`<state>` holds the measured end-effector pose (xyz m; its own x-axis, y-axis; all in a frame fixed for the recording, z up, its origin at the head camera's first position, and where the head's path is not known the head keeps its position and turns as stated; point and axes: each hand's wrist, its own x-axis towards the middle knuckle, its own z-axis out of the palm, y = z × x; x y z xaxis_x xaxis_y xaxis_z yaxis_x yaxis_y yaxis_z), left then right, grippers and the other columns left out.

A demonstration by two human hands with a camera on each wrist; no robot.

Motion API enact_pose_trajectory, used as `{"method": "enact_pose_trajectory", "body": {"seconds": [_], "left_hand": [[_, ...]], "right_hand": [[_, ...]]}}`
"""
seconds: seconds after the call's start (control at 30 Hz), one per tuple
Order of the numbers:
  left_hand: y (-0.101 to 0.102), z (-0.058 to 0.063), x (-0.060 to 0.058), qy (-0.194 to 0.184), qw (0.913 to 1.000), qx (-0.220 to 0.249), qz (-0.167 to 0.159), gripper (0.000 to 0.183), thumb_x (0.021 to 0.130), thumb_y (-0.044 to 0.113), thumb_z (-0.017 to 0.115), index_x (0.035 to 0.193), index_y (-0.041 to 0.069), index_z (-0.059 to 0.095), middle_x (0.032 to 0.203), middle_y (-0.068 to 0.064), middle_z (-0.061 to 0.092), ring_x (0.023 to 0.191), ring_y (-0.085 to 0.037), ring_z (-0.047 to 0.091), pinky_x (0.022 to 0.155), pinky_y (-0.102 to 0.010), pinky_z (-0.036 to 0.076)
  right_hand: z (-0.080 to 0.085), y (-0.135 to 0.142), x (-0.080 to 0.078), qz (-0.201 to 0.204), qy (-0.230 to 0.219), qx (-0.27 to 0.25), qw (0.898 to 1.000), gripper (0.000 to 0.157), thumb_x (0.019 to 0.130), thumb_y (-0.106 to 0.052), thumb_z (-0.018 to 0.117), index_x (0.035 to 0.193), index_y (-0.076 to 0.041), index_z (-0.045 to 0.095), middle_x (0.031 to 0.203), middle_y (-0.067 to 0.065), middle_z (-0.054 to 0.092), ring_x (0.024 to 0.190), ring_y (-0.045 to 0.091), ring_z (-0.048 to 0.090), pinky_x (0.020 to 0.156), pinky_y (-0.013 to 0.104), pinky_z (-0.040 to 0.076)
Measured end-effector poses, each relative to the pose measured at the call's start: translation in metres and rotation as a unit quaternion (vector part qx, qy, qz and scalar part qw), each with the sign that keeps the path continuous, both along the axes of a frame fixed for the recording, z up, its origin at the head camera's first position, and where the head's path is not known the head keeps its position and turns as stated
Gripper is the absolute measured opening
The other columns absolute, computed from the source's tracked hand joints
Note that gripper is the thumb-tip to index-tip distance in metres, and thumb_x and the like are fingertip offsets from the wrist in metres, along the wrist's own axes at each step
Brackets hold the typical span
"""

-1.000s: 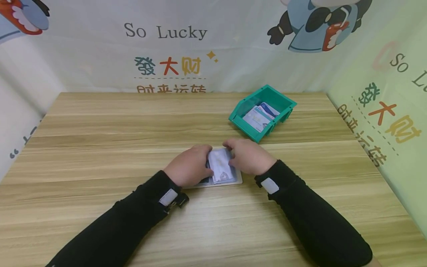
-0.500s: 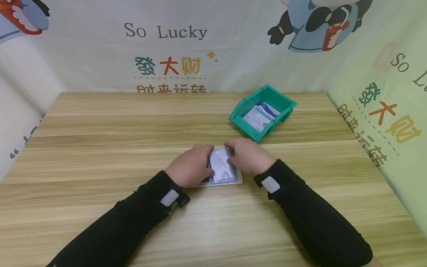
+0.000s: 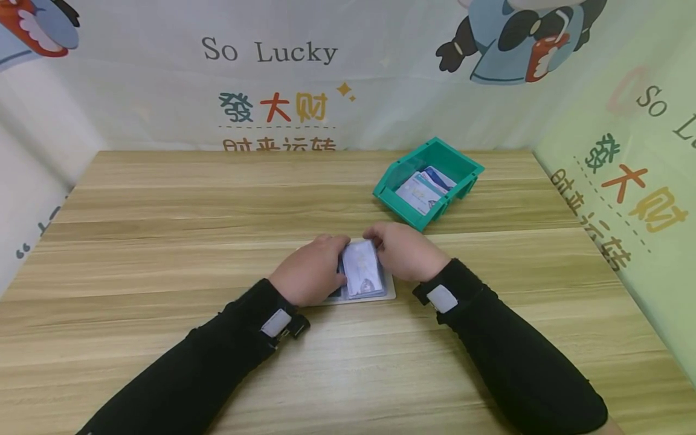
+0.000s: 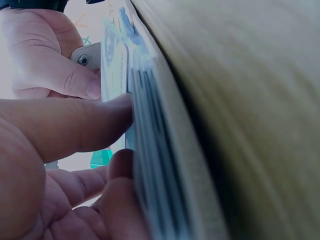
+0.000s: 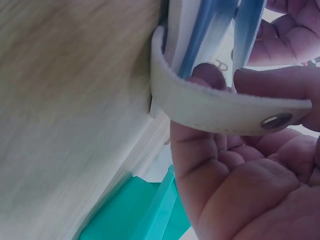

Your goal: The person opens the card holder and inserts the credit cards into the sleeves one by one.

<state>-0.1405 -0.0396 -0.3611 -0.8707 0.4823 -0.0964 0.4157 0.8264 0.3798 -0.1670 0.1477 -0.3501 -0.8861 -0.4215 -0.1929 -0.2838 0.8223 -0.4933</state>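
A card holder [image 3: 389,292] with a pale cover lies open on the table, and a white card [image 3: 363,269] shows in its clear sleeve page. My left hand [image 3: 309,270] holds the left part. In the left wrist view its thumb [image 4: 112,120] and curled fingers bear on the edges of the stacked sleeves [image 4: 155,150]. My right hand [image 3: 410,252] is at the upper right edge. In the right wrist view its thumb and forefinger close around the edge of bluish sleeves [image 5: 247,35], behind the holder's snap strap [image 5: 200,107]. The exact fingertip contact is partly hidden.
A green bin [image 3: 391,205] with several cards [image 3: 421,192] in it stands behind my right hand. The wooden table [image 3: 217,199] reaches back to a printed cloth [image 3: 380,115]; another cloth hangs at the right side.
The white card's left edge has shifted slightly to the right. My right thumb has drawn back from the card's face to the page's right edge. My left hand has moved barely rightward.
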Motion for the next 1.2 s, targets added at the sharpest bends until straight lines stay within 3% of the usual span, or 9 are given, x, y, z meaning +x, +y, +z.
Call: {"method": "enact_pose_trajectory", "body": {"seconds": [0.3,0.6,0.8,0.97,1.07,1.2], "left_hand": [[-0.0008,0.0002,-0.0005,-0.012,0.9999,0.002,0.006,0.064,0.085,0.026,0.069,0.138,0.004,0.041,0.118,-0.01,0.051,0.093,-0.013,0.048,0.084,-0.035,0.047],[-0.0013,-0.0004,-0.0007,-0.018,0.9998,0.002,0.009,0.064,0.086,0.03,0.067,0.139,0.004,0.041,0.122,-0.01,0.051,0.097,-0.013,0.047,0.089,-0.037,0.045],[-0.0021,0.0003,-0.0004,-0.019,0.9997,0.014,0.006,0.068,0.089,0.048,0.058,0.136,0.002,0.044,0.114,-0.007,0.053,0.093,-0.014,0.049,0.083,-0.035,0.047],[-0.003,0.001,0.0006,-0.026,0.9987,0.042,0.013,0.083,0.084,0.067,0.051,0.135,0.002,0.047,0.109,-0.006,0.053,0.086,-0.014,0.05,0.076,-0.034,0.048],[-0.0034,0.0013,0.0013,-0.03,0.9978,0.056,0.017,0.086,0.082,0.071,0.049,0.134,0.003,0.047,0.114,-0.008,0.054,0.089,-0.014,0.05,0.077,-0.035,0.048],[-0.0042,0.0018,0.0005,-0.044,0.9951,0.086,0.021,0.082,0.081,0.068,0.053,0.133,0.004,0.049,0.112,-0.005,0.056,0.088,-0.014,0.052,0.074,-0.034,0.049]], "right_hand": [[0.0034,0.0004,0.0008,-0.007,-0.007,-0.023,1.0,0.025,0.096,-0.005,0.044,0.117,-0.006,0.057,0.108,0.007,0.058,0.092,0.017,0.051,0.084,0.036,0.047],[0.0054,0.0033,-0.0008,-0.004,-0.016,-0.048,0.999,0.026,0.099,-0.013,0.043,0.119,-0.007,0.059,0.102,0.005,0.059,0.082,0.017,0.053,0.064,0.029,0.045],[0.0059,0.0042,-0.0017,-0.001,-0.034,-0.087,0.996,0.028,0.099,-0.013,0.045,0.122,-0.005,0.059,0.102,0.006,0.06,0.069,0.015,0.056,0.056,0.028,0.047],[0.006,0.0027,-0.001,0.007,-0.032,-0.117,0.993,0.03,0.099,-0.013,0.045,0.125,-0.003,0.057,0.101,0.005,0.063,0.07,0.014,0.06,0.058,0.027,0.05],[0.0061,0.0017,-0.0003,0.011,-0.025,-0.123,0.992,0.031,0.099,-0.014,0.046,0.126,-0.004,0.057,0.081,0.004,0.061,0.058,0.014,0.056,0.05,0.025,0.045],[0.0058,0.0007,0.0005,0.02,-0.03,-0.126,0.991,0.033,0.099,-0.017,0.047,0.129,-0.007,0.055,0.057,0.003,0.044,0.042,0.016,0.042,0.042,0.026,0.034]]}}
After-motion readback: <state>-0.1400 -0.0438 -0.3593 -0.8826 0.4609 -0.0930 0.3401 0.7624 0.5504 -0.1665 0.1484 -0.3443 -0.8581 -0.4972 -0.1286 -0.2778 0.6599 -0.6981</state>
